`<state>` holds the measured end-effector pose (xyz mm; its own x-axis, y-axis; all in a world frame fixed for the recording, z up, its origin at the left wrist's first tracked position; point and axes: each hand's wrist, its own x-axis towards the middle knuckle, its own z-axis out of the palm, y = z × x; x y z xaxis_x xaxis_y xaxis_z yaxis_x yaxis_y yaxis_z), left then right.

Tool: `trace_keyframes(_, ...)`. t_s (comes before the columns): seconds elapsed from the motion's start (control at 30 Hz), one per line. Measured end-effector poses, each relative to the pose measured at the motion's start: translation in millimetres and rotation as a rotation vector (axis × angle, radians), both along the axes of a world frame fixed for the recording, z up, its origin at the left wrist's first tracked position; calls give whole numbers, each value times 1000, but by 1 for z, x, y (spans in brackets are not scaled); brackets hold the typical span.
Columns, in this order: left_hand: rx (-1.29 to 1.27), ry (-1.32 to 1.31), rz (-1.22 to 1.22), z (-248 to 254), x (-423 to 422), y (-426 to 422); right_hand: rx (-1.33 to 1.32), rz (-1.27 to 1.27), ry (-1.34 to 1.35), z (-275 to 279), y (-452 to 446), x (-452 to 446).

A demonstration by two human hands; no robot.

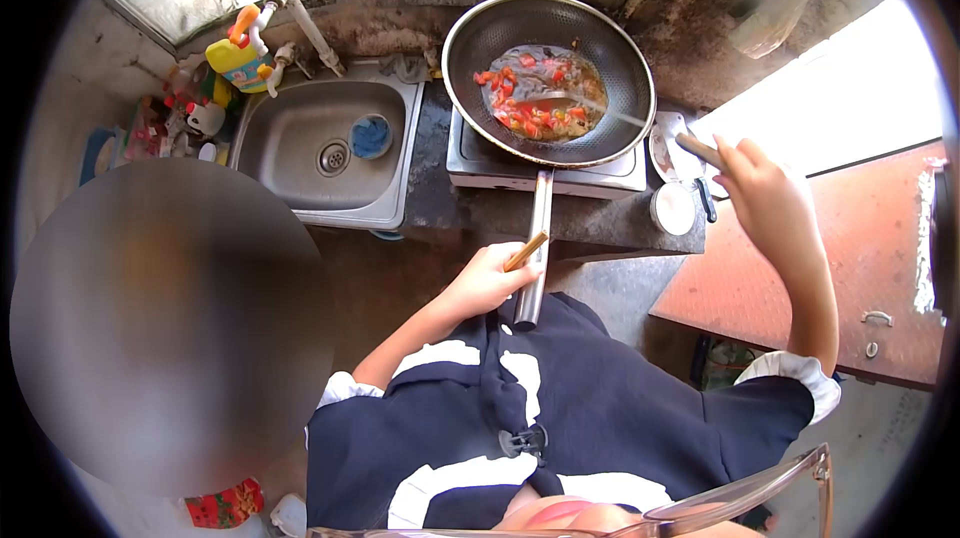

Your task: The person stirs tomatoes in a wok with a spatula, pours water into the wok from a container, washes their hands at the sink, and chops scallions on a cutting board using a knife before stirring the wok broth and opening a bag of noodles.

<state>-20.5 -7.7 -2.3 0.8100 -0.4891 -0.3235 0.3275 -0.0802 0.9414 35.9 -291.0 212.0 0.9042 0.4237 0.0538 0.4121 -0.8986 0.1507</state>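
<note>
A dark wok with a metal rim sits tilted on the stove. Chopped tomato pieces lie in liquid at its middle. My left hand is closed around a short wooden stick, beside the wok's steel handle; whether it also grips the handle is unclear. On the right, my right hand is closed on the wooden handle end of a spatula, whose thin shaft reaches over the wok rim. The spatula's metal blade rests among the tomatoes.
A steel sink at the left holds a blue bowl. A yellow bottle stands behind it. Right of the stove are a white cup, a plate and a black-handled utensil. A reddish cabinet is further right.
</note>
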Motion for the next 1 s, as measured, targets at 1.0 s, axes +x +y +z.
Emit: trace_keyframes(1.0,-180,192,451,21,-47,-19,-5,216,-428,-112,-76,37)
